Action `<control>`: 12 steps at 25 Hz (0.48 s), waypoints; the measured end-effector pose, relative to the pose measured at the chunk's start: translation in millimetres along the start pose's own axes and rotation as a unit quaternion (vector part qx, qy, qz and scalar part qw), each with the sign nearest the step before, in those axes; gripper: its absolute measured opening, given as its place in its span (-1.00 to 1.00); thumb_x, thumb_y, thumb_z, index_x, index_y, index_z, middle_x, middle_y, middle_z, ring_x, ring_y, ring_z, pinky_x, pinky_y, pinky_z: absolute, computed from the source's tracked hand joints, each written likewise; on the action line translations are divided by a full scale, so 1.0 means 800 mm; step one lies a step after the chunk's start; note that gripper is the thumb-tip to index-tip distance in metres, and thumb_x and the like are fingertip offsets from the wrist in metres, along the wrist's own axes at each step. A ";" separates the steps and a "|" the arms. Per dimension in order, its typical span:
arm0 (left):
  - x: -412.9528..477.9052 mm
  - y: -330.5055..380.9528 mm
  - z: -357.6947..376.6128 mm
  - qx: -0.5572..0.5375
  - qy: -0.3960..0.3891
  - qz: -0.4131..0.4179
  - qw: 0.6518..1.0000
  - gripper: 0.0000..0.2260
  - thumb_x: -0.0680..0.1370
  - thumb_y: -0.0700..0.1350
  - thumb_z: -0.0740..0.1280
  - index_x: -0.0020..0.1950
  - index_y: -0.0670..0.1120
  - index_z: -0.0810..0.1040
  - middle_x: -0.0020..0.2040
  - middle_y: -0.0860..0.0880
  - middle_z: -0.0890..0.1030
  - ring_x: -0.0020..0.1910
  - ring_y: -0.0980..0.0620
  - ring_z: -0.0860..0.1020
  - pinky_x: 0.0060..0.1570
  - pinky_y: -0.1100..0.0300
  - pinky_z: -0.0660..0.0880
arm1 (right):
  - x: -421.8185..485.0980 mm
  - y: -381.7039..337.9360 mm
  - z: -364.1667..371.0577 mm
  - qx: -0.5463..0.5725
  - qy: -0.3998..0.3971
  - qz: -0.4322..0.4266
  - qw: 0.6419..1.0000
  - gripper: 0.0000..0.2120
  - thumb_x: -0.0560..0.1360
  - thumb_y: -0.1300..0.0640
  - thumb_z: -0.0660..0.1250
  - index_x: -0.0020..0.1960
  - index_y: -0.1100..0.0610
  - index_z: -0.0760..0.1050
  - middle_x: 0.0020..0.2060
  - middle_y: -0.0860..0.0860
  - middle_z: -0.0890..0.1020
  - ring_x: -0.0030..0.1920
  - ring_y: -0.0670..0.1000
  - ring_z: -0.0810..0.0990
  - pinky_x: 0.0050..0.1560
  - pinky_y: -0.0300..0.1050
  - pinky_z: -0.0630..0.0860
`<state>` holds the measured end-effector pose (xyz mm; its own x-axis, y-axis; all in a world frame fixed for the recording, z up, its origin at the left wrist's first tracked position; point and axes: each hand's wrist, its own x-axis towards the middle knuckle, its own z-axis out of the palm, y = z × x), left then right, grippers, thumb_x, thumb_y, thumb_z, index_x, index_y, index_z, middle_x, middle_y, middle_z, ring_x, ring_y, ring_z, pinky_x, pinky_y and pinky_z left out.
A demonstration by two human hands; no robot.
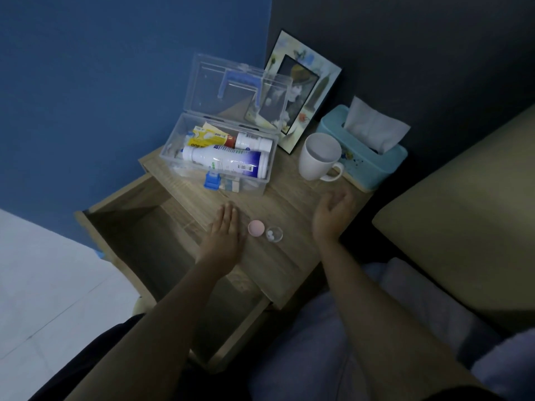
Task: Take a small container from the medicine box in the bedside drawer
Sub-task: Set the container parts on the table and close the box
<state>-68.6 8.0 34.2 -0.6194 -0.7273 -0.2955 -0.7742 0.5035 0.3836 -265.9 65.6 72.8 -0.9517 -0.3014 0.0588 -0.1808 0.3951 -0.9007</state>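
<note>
We judge the taking done; the small container sits uncapped on the surface between our left hand and right hand, both released; next, perhaps its pills.

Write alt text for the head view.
Two bare hands, left and right, rest empty on a wooden bedside table either side of a small clear container holding white pills, its pink lid beside it. Behind stand an open clear medicine box, white mug and tissue box; the drawer is open.
</note>
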 end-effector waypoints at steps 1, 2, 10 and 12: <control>-0.001 0.001 0.003 0.019 0.001 -0.001 1.000 -0.44 0.65 0.04 -0.09 0.54 -0.20 -0.17 0.58 -0.17 -0.18 0.56 -0.09 -0.20 0.51 0.04 -0.11 | 0.021 -0.006 0.004 0.007 0.035 0.016 0.999 -0.64 0.53 0.28 0.22 0.29 0.39 0.36 0.24 0.33 0.46 0.25 0.23 0.45 0.24 -0.07 0.32; -0.001 0.002 0.005 0.033 0.007 -0.002 0.999 -0.45 0.65 0.04 -0.11 0.54 -0.20 -0.19 0.58 -0.17 -0.20 0.56 -0.09 -0.22 0.51 0.03 -0.11 | 0.040 -0.009 0.007 0.011 0.058 0.029 0.998 -0.65 0.55 0.26 0.20 0.28 0.40 0.38 0.25 0.34 0.47 0.27 0.23 0.44 0.25 -0.10 0.29; 0.000 0.003 0.008 0.073 0.008 -0.009 0.997 -0.45 0.64 0.06 -0.17 0.53 -0.18 -0.22 0.57 -0.14 -0.23 0.55 -0.06 -0.24 0.49 0.06 -0.15 | 0.095 -0.006 0.044 0.135 0.031 0.121 0.983 -0.66 0.61 0.00 0.09 -0.02 0.18 0.55 0.06 0.20 0.63 0.08 0.15 0.57 0.11 -0.04 0.46; -0.001 0.004 0.006 0.074 0.008 -0.009 0.997 -0.46 0.64 0.05 -0.17 0.54 -0.18 -0.22 0.57 -0.14 -0.23 0.55 -0.06 -0.24 0.49 0.06 -0.14 | 0.098 -0.008 0.051 0.163 0.029 0.131 0.978 -0.69 0.60 0.00 0.12 -0.19 0.11 0.51 -0.08 0.17 0.64 -0.03 0.09 0.57 0.01 -0.07 0.46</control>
<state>-71.6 12.3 31.6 -0.6040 -0.7435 -0.2870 -0.7967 0.5530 0.2441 -329.1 3.6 65.8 -0.9688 -0.1743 -0.1760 0.1500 0.1527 -0.9768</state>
